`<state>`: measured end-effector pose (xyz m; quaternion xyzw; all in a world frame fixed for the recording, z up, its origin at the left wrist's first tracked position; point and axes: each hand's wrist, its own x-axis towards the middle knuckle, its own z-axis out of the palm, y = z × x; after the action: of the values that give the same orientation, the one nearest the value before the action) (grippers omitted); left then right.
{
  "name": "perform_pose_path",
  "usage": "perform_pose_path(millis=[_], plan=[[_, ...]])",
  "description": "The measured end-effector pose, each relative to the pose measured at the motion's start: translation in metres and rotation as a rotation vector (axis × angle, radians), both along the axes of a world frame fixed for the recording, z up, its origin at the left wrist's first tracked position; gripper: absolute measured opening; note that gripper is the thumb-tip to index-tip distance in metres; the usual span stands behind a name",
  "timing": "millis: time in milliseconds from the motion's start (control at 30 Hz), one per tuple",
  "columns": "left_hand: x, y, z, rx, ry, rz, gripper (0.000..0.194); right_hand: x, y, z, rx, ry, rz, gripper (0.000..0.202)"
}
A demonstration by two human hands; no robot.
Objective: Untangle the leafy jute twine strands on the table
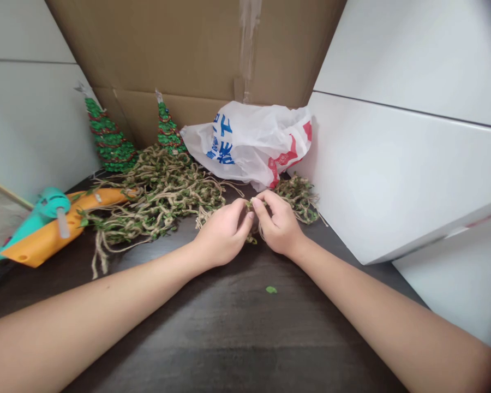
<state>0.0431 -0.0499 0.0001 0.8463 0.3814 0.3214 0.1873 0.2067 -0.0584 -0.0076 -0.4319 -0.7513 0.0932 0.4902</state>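
— From the head view, what's crowding the hands?
— A white plastic bag (249,144) slumps just behind them, cardboard (147,43) beyond it. Orange (45,243) and teal (35,218) plastic pieces lie at the left.
— Counts?
— Two small green trees (110,139), two heaps of leafy twine, the larger heap (163,191) at left and the smaller heap (298,197) at right, plus one loose leaf (271,290) on the dark table (229,338).
— And the hands?
— The left hand (225,232) and right hand (280,224) nearly meet, thumbs and forefingers pinching a leafy strand (250,204) between the heaps.
— Pointing where?
— Fingers mostly hide it; I can't tell its long axis.
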Motion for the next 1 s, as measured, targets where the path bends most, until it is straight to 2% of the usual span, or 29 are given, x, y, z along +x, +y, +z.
perform_pose_path(millis=[233, 433, 600, 733, 1000], plan=[[0.0003, -0.0010, 0.0023, 0.061, 0.021, 0.039, 0.024, -0.0001, 0.0004, -0.0002, 0.008, -0.005, -0.032, 0.022], [0.0003, -0.0016, 0.0038, 0.052, 0.038, 0.021, 0.023, 0.0003, -0.0004, 0.0003, 0.012, 0.021, -0.046, 0.022], [0.0006, -0.0019, 0.0043, 0.070, 0.042, -0.008, 0.029, 0.0008, 0.0019, -0.0017, -0.007, 0.023, -0.073, 0.022], [-0.0001, -0.0024, 0.0058, 0.050, -0.019, -0.035, 0.031, 0.0012, 0.0059, -0.0049, -0.041, -0.043, -0.021, 0.017], [-0.0009, -0.0024, 0.0050, 0.050, -0.097, -0.058, 0.027, 0.0022, 0.0038, -0.0058, -0.196, -0.094, 0.068, 0.028]])
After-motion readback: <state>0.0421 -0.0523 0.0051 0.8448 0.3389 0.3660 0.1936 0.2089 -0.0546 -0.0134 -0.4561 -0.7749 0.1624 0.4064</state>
